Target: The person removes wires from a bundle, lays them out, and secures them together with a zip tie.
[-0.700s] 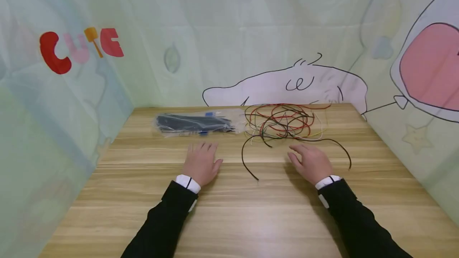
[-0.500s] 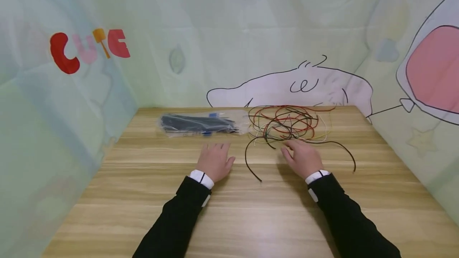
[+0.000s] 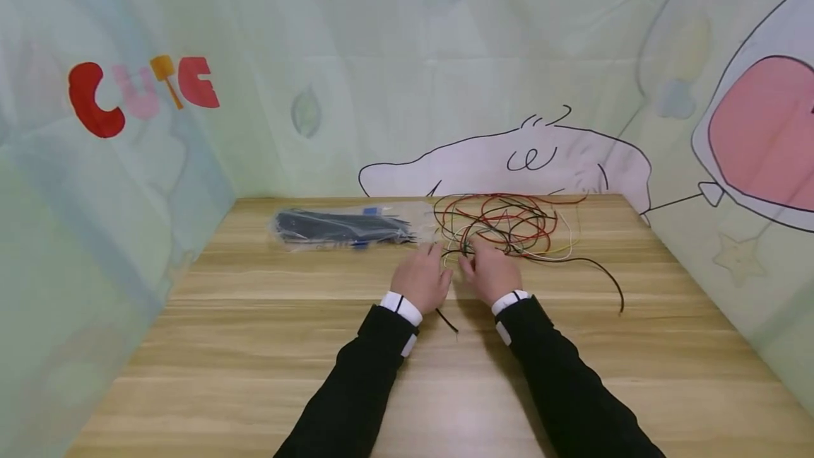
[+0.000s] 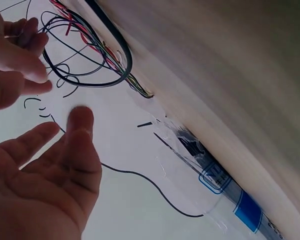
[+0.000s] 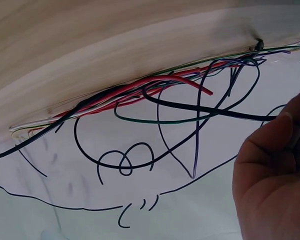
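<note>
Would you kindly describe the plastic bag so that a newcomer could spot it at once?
On the wooden table, near the far edge, left of the tangle of wires, lies the clear plastic bag. Unlike the loose, multicoloured wires, it encloses a straight bundle of dark strips and has blue markings.

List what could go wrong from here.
The wires overlap in loops, so a tug from the right hand might tighten the tangle. The clear plastic bag lies close beside them, so a loop could catch it. One loose black end pokes out past the left hand, which might snag it.
</note>
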`<state>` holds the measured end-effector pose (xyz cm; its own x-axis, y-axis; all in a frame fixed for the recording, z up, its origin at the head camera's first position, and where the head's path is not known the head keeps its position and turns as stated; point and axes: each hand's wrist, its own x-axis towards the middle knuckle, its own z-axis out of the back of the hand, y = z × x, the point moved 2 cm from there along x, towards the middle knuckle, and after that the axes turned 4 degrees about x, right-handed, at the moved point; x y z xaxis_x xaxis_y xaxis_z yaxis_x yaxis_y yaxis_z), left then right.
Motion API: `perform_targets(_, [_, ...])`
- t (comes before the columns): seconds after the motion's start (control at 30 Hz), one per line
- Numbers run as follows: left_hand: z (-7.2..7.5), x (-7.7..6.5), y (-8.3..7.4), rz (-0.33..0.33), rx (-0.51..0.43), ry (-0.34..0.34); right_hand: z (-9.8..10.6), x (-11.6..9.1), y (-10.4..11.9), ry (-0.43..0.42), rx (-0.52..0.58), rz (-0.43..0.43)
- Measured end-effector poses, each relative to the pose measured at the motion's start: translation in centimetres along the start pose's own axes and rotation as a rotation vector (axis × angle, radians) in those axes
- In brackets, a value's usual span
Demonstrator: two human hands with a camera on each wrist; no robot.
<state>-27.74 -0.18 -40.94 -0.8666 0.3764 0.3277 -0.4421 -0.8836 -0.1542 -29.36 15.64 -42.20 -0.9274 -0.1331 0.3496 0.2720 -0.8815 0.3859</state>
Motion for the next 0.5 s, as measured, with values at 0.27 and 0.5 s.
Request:
perform_targets(0.27, [-0.2, 0.1, 0.2, 0.027, -0.035, 0.104, -0.2, 0.2, 0.3, 0.045, -0.035, -0.056])
perform_targets(0.5, [-0.9, 0.0, 0.4, -0.032, -0.011, 0.210, -0.4, -0.1, 0.4, 0.033, -0.038, -0.026])
